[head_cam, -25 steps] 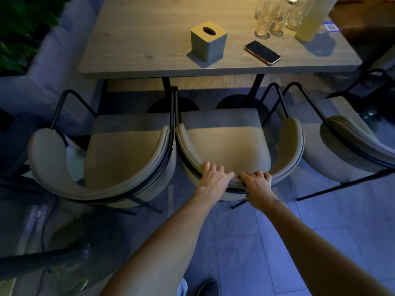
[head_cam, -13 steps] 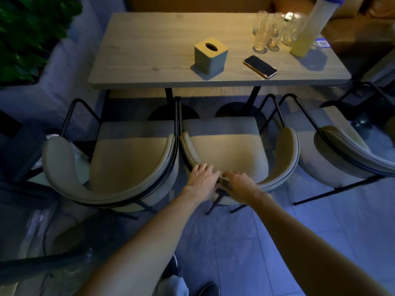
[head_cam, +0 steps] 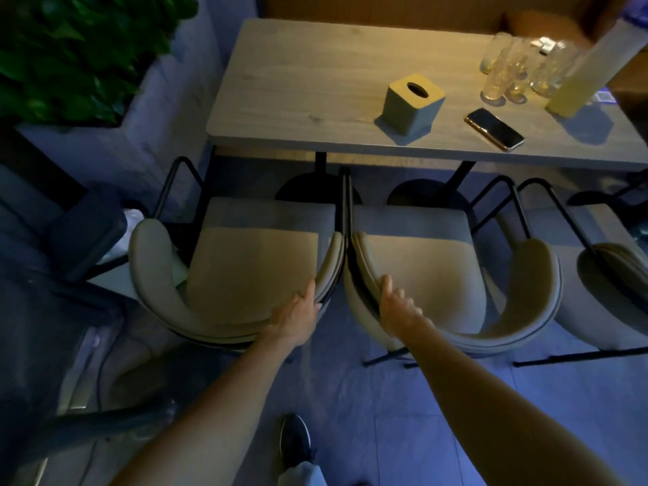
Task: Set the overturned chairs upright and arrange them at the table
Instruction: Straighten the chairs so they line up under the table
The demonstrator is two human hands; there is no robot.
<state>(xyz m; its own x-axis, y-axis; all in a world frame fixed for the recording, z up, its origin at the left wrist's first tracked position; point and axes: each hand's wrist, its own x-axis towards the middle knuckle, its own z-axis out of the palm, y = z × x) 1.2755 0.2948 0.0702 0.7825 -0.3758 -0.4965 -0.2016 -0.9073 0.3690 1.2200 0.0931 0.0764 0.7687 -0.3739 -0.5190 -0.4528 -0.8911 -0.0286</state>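
Three beige chairs with black metal frames stand upright side by side at the near edge of the wooden table (head_cam: 315,82). My left hand (head_cam: 297,312) grips the right rear edge of the left chair's (head_cam: 252,271) curved backrest, thumb inside and fingers outside. My right hand (head_cam: 397,303) grips the left side of the middle chair's (head_cam: 431,271) backrest. These two chairs touch at their armrests. The right chair (head_cam: 612,275) is partly cut off by the frame's edge and angled slightly away.
On the table stand a tissue box (head_cam: 413,103), a phone (head_cam: 494,129), several glasses (head_cam: 515,71) and a tall yellow bottle (head_cam: 589,64). A planter with green leaves (head_cam: 70,47) is at the far left. My shoe (head_cam: 294,440) is on the tiled floor.
Both hands were together on the middle chair's backrest. My left hand has moved over to the left chair, and my right hand has slid to the middle chair's left side.
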